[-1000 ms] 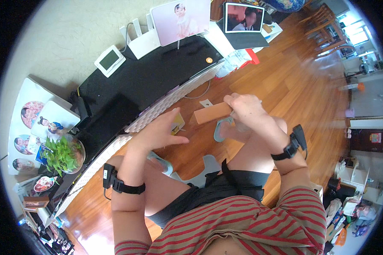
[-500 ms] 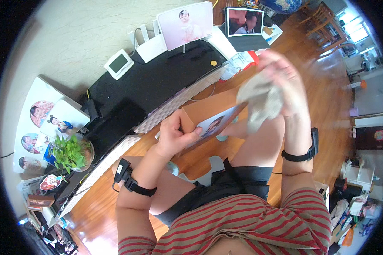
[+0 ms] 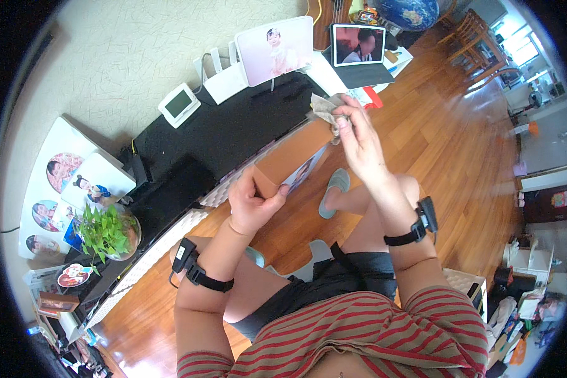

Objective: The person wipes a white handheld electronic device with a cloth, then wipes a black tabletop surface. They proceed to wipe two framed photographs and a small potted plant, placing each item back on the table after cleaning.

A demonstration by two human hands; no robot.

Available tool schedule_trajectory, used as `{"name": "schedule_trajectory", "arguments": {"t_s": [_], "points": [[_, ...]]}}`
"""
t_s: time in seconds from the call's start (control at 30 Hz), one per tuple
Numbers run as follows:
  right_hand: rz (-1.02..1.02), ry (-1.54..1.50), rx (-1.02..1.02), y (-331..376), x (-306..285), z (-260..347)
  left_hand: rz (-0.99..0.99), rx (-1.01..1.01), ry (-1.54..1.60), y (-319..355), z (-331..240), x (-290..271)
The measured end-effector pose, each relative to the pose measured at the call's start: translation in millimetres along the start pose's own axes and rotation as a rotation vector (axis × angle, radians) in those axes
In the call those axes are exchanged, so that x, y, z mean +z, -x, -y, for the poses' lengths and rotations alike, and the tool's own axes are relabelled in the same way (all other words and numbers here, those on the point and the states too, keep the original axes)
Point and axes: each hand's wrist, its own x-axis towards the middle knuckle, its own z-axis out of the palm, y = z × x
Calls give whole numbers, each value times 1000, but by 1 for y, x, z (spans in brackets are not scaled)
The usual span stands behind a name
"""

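My left hand grips the near left end of a thick brown photo frame, its thumb lying over the photo side. The frame is held in the air above my lap, tilted, with a broad brown face upward and part of the photo showing on the right side. My right hand is closed on a crumpled beige-grey cloth against the frame's far end. The cloth hides that corner, and some of my right fingertips are covered by its folds.
Beyond the frame runs a long black cabinet top bearing a white-framed display, a large photo panel and a potted plant. A tablet stands at the back. My slippered foot rests on the wooden floor.
My right hand has swung left and away from me with the cloth, from above my right knee to the frame's far end. The frame has turned so more of its brown face shows.
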Motion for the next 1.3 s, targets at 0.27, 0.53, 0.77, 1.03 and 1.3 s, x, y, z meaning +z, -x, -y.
{"name": "schedule_trajectory", "arguments": {"t_s": [0.27,0.53,0.77,1.03,1.3], "points": [[85,-237,-316,27,46,106,-69,-65,62,11,30,-3],[45,-294,-405,-5,44,100,-105,-70,136,18,17,-10],[171,-88,90,-39,25,9,-66,-203,310,3,-9,-22],[-479,-1063,824,-41,16,-41,-117,-398,674,-20,-1,-31],[-231,-58,-236,-21,18,24,-205,-581,855,-30,5,-25]]}}
